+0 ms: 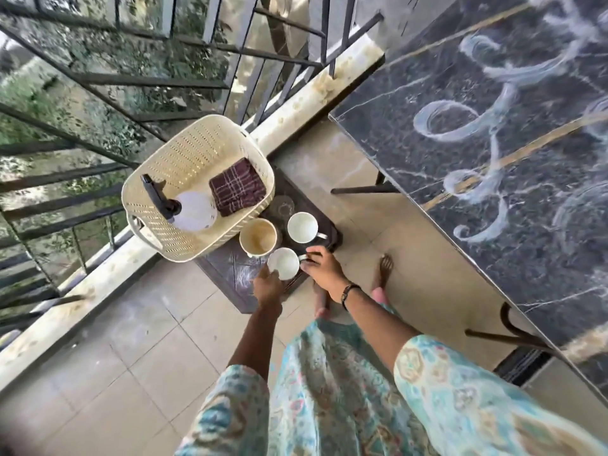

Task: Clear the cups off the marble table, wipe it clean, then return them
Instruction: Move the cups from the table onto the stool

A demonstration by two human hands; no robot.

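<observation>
White cup (283, 263) in both my hands, low over the near corner of the small dark side table (230, 274). My right hand (324, 266) has its grip pinched on the handle; my left hand (268, 284) curls its grip around the cup's near wall. Whether the base is touching down, I can't tell from up here.

Just beyond it stand the tan-stained cup (258, 237) and another white cup (302, 227), with a clear glass (283, 205) behind them, all beside the cream basket (184, 166) holding the spray bottle (194, 210) and the folded checked cloth (237, 186).

The marble worktop (493, 159), off to my right, shows pale swirls and rings and no cups, so wiping looks undone.

To do this well, I'd say: keep the cup level, guide by the handle, steady with the left, and stay clear of the stained cup's rim right beside it.
</observation>
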